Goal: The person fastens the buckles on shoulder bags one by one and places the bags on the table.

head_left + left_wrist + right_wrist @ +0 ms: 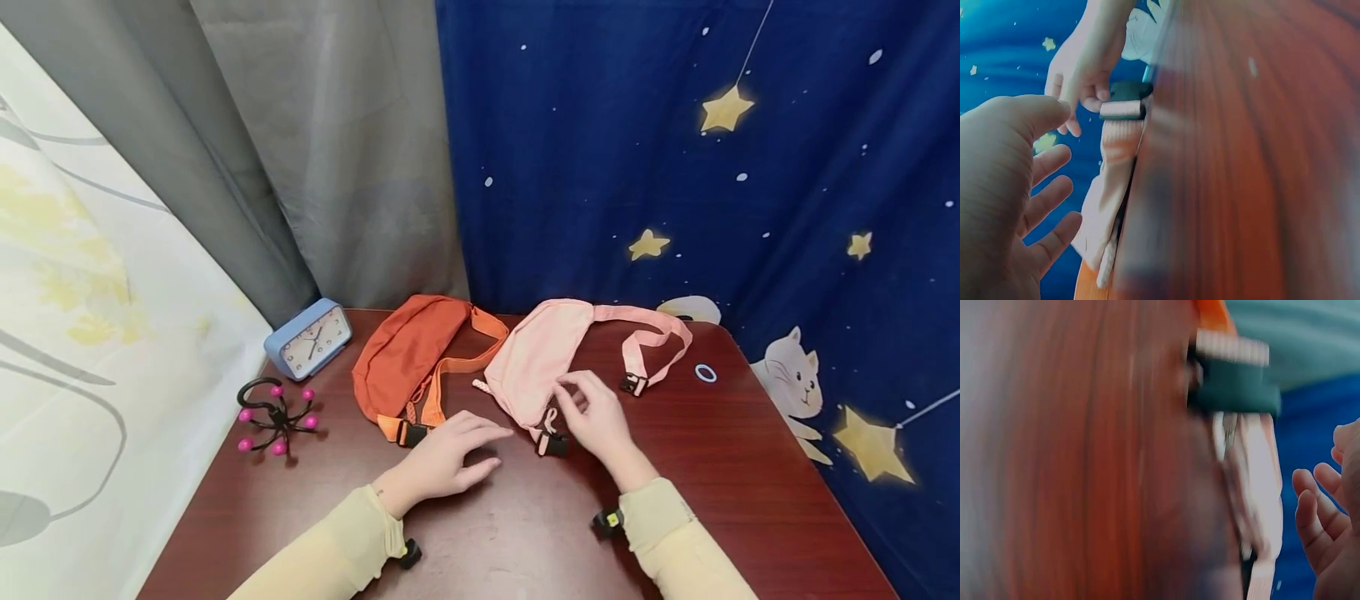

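Note:
A pink waist bag (536, 358) lies at the middle of the table, its strap looping right. My right hand (600, 421) hovers by its right edge, above the black buckle (552, 444) at its near end. In the right wrist view that hand's fingers (1313, 534) are loosely bent, with nothing seen between them. My left hand (450, 457) is over the table, left of the buckle, fingers spread and holding nothing. Beyond it sits an orange-red waist bag (408, 350) with an orange strap and another black buckle (412, 433).
A blue alarm clock (309, 340) stands at the back left. In front of it is a black massager with pink balls (277, 419). A small pale ring (705, 372) lies at the right. Curtains (360, 150) hang behind the brown table (750, 467).

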The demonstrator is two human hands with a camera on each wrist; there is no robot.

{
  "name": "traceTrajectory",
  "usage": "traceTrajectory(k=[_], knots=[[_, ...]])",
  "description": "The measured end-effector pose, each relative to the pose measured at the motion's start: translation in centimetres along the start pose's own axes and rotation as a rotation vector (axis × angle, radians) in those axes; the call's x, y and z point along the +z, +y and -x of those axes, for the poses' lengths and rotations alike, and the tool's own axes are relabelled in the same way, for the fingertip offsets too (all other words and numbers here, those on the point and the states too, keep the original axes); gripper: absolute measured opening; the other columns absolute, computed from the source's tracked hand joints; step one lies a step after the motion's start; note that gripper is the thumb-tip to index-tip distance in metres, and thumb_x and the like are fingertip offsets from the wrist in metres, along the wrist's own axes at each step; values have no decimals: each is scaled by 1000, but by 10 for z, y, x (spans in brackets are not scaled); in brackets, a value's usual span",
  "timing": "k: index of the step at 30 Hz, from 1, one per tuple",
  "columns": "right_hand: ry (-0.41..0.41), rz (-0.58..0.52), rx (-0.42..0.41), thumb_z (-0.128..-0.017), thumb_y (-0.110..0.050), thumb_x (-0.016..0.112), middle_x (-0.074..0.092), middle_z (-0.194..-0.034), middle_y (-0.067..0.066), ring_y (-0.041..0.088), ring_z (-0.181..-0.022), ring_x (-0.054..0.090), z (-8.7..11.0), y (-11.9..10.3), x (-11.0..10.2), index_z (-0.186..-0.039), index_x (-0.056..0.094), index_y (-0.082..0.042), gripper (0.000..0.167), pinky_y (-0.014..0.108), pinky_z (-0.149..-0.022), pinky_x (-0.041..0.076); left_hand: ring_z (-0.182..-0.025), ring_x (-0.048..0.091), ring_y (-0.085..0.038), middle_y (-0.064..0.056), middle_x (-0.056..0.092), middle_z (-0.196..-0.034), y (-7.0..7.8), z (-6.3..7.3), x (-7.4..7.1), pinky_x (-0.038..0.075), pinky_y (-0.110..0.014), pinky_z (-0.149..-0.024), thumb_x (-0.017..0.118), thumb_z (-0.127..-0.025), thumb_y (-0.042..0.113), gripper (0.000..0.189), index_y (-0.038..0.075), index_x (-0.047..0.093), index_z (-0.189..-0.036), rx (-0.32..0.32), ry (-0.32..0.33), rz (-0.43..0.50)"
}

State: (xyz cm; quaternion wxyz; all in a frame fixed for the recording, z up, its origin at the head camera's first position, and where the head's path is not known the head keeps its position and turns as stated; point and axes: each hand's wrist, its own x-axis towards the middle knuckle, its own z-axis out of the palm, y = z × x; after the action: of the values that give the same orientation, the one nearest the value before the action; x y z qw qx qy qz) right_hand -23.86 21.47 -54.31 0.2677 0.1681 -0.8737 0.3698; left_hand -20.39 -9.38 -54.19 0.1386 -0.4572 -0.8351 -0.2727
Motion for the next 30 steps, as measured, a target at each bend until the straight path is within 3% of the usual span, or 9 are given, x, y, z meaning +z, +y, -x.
traceTrajectory(k=[7, 16, 22, 30], knots=[[-15, 139, 191, -104, -23, 76, 76, -118, 11, 13, -73, 68, 4, 49, -38, -127, 77, -10, 26, 36, -74, 57, -128, 67, -14, 7, 74, -141, 17, -22, 18, 55, -33, -111, 79, -102, 30, 46, 20, 71, -147, 26, -22, 53], [28, 225, 240, -104, -20, 74, 71, -125, 17, 24, -75, 68, 8, 85, -61, -137, 71, -5, 37, 40, -75, 56, -135, 68, -25, -2, 74, -139, 27, -34, 35, 53, -36, -119, 81, -100, 28, 45, 15, 72, -143, 75, 25, 46], [-68, 236, 283, -106, -21, 72, 69, -131, 20, 28, -80, 71, 7, 99, -70, -145, 66, -3, 43, 47, -81, 59, -143, 64, -31, -4, 73, -143, 30, -40, 42, 50, -39, -123, 82, -99, 27, 48, 14, 71, -144, 42, 27, 51], [-175, 205, 360, -108, -18, 71, 68, -126, 22, 30, -87, 73, 4, 108, -77, -149, 62, -3, 44, 42, -81, 57, -148, 61, -32, -10, 71, -148, 32, -44, 48, 50, -42, -125, 79, -101, 30, 51, 14, 68, -148, -33, -14, 41]])
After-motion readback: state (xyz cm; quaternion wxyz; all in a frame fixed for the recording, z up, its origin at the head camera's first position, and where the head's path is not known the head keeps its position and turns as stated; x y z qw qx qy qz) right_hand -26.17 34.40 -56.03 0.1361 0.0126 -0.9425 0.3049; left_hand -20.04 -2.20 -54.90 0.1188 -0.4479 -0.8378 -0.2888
